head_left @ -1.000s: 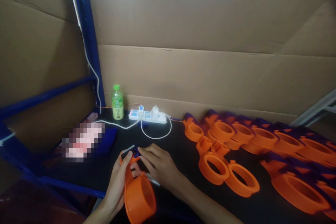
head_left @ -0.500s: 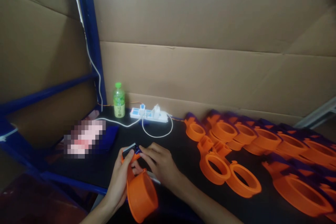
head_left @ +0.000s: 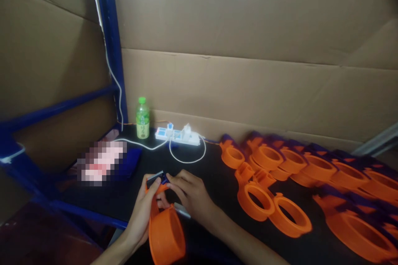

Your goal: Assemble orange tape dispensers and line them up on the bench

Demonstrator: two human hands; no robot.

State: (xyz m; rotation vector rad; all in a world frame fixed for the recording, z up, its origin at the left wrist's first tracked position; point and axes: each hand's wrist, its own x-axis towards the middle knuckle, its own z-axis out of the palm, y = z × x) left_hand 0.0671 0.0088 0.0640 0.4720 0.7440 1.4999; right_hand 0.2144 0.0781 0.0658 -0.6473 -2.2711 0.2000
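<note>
My left hand [head_left: 141, 215] grips an orange ring-shaped plastic part [head_left: 166, 234] by its stem, the wide ring hanging toward me. Its thumb presses a small dark blue piece [head_left: 156, 179] at the top of the stem. My right hand [head_left: 189, 194] rests its curled fingers on that same blue piece from the right. A thin silvery tool [head_left: 182, 210] shows under the right palm; how it is held is hidden.
Several more orange rings with purple parts [head_left: 273, 211] lie in rows across the black table [head_left: 214, 174] to the right. At the back stand a green bottle [head_left: 142, 119] and a white power strip [head_left: 178, 134] with cables. Cardboard walls and a blue rack post [head_left: 108, 41] enclose the area.
Both hands stay on the orange part with only small shifts. The ring has tipped slightly lower, and the view has drifted a little.
</note>
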